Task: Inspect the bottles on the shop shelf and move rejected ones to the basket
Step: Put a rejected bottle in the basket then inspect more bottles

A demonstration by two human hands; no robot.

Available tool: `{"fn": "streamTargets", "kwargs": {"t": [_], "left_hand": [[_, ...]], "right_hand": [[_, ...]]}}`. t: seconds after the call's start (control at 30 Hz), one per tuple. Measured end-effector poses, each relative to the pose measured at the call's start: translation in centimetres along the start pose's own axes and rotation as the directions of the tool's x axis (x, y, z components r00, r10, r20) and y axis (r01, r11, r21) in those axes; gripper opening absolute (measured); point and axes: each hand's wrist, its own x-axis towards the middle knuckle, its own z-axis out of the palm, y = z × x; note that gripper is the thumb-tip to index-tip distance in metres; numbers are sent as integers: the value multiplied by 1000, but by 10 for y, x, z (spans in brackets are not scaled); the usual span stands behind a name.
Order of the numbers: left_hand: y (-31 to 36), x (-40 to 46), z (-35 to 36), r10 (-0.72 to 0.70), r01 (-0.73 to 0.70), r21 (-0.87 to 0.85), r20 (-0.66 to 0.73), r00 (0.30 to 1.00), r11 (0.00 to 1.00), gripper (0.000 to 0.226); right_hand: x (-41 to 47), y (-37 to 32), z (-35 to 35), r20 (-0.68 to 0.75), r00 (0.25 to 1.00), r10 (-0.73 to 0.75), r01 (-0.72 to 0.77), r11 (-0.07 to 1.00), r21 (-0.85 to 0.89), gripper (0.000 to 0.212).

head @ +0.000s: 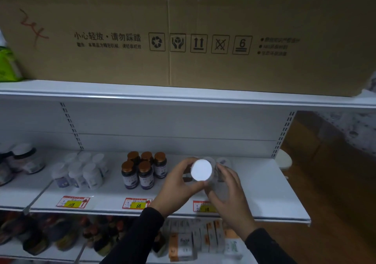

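Bare shelf point(258, 184) lies open at right — brown-capped bottles point(142, 170) crowd the left.

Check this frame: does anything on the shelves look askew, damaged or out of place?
One oddity: at the far left of the middle shelf, a dark jar lies tipped over, while the brown-capped bottles stand upright. The bottle gripped by the left hand and right hand shows no visible damage.
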Motion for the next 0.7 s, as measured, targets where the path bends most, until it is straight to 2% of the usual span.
{"fn": "streamTargets", "kwargs": {"t": [0.13, 0.3, 0.4, 0.5, 0.6, 0.7], "left_hand": [[0, -5, 12, 41, -42, -4, -101, 994, 999, 44], [-6, -7, 30, 89, -86, 32, -87, 992, 996, 47], [-7, 1, 41, 120, -121, 14, 25, 992, 993, 51], [-4, 3, 55, 174, -179, 6, 214, 961, 984, 53], [1, -2, 77, 258, -281, 0, 398, 880, 960, 50], [15, -20, 109, 314, -344, -46, 536, 784, 938, 48]], "right_hand": [[-7, 7, -25, -72, 991, -110, 94, 977, -194, 55], [-29, 13, -56, -194, 973, -122, 21, 889, -457, 51], [-53, 11, -74, -303, 944, -133, -79, 799, -596, 50], [-90, 2, -91, -417, 908, -45, -262, 715, -648, 49], [-140, -9, -100, -509, 860, 21, -415, 608, -677, 50], [-202, -26, -102, -622, 781, 59, -571, 469, -674, 48]]}}
